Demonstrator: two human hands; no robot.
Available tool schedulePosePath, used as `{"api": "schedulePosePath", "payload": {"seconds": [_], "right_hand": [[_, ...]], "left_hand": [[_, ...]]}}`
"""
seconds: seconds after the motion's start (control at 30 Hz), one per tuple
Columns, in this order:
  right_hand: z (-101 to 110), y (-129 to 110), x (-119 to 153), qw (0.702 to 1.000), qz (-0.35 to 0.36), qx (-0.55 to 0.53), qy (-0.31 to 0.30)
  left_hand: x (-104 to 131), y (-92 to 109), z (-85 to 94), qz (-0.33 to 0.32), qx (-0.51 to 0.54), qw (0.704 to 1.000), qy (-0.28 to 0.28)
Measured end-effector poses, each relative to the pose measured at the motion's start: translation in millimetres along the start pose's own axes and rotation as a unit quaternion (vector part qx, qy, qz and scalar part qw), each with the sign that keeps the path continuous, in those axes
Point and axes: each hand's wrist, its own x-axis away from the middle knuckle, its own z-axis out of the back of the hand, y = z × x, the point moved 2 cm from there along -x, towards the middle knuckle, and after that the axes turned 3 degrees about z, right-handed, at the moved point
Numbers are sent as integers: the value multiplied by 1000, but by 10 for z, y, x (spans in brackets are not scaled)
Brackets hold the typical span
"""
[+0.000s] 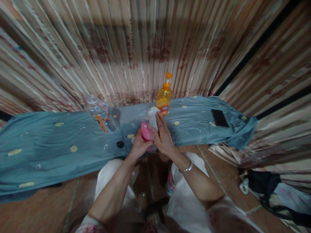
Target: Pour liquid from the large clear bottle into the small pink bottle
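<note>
Near the front edge of the cloth-covered surface, my left hand [139, 144] is wrapped round a pink object [145, 131], whose full shape is partly covered by my fingers. My right hand [163, 137] is closed on a white cloth or tissue [153, 118], held right beside the pink object. Some clear plastic shows around and below the pink object. Just behind my right hand stands an orange pump bottle [164, 98] with yellow-orange liquid. A round black object [120, 144] lies left of my left hand.
A clear plastic bottle [92, 106] with an orange label is at the left, with more clear plastic beside it. A black phone [220, 118] lies at the right on the blue-green cloth [58, 136]. Striped curtains [109, 48] hang behind. Dark fabric [263, 183] lies at the lower right.
</note>
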Motion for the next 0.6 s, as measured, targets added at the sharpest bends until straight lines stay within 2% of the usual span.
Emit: {"api": "schedulePosePath", "payload": {"seconds": [0.07, 0.17, 0.3, 0.37, 0.47, 0.6], "right_hand": [[-21, 42, 17, 994, 62, 90, -13], [-39, 57, 19, 967, 141, 208, -36], [-76, -46, -25, 927, 187, 314, -85], [-90, -144, -85, 913, 190, 344, -107], [-81, -320, -246, 898, 156, 381, -155], [12, -446, -570, 863, 76, 416, -277]], "left_hand": [[-1, 28, 20, -18, -32, 999, 2], [8, 62, 31, -40, -85, 996, 2], [7, 56, 49, -57, -168, 984, 9], [-1, 39, 70, -66, -211, 975, 20], [-11, 16, 100, -77, -267, 960, 30], [-2, 22, 91, -109, -302, 947, 11]]}}
